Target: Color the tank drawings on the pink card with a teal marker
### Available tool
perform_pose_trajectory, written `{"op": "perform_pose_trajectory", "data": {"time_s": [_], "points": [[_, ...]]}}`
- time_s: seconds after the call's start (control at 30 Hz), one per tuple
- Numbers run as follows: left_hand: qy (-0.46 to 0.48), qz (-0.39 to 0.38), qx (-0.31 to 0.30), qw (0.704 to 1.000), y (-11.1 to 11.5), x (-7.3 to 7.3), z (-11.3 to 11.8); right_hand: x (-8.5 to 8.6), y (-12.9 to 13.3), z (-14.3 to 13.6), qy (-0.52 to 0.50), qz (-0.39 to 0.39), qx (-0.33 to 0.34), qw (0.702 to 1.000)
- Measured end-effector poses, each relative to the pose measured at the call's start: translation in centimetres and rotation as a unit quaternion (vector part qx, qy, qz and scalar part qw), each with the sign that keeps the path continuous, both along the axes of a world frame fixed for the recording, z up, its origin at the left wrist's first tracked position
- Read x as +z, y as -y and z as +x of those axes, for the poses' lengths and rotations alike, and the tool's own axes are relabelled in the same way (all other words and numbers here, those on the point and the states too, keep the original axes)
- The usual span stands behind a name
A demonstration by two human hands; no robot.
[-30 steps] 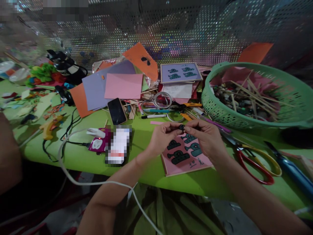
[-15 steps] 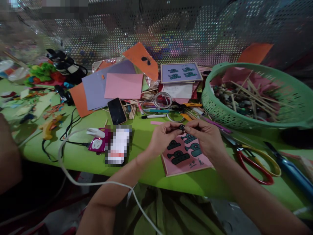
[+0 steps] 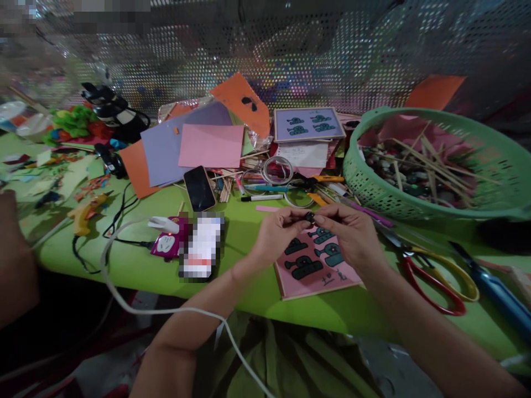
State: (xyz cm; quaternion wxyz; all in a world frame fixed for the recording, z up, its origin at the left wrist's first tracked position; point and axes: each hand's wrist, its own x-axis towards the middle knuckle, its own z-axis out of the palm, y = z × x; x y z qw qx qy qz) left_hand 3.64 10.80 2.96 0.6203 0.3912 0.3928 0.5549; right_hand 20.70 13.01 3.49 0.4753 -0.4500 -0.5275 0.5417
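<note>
A small dark piece (image 3: 309, 217) is pinched between the fingertips of both hands, too small to make out in detail. My left hand (image 3: 276, 232) grips its left side, thumb and fingers closed. On its right side, my right hand (image 3: 350, 232) holds it in the same kind of pinch. Just beneath the hands lies a pink framed board (image 3: 298, 286) with dark green tank-like shapes and some handwriting on it; my right hand covers part of its upper right.
A green basket (image 3: 373, 190) of sticks stands at the right, near large scissors (image 3: 433, 282). Two phones, one dark (image 3: 199, 188), lie left of the hands. A yellow glue gun (image 3: 87, 215) is farther left. A white cable (image 3: 166, 311) crosses my left forearm. Papers lie behind.
</note>
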Motion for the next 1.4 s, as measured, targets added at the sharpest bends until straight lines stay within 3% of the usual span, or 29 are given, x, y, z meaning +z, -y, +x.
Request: {"op": "perform_pose_trajectory", "data": {"time_s": [0.87,1.4], "points": [[0.03,-0.033,-0.009,0.999,-0.05,0.26,-0.31,0.34,0.03,-0.27,0.032,0.002,-0.01,0.999],[0.025,-0.021,-0.006,0.999,0.02,0.32,-0.14,0.13,0.01,-0.12,0.001,-0.018,-0.004,1.0]]}}
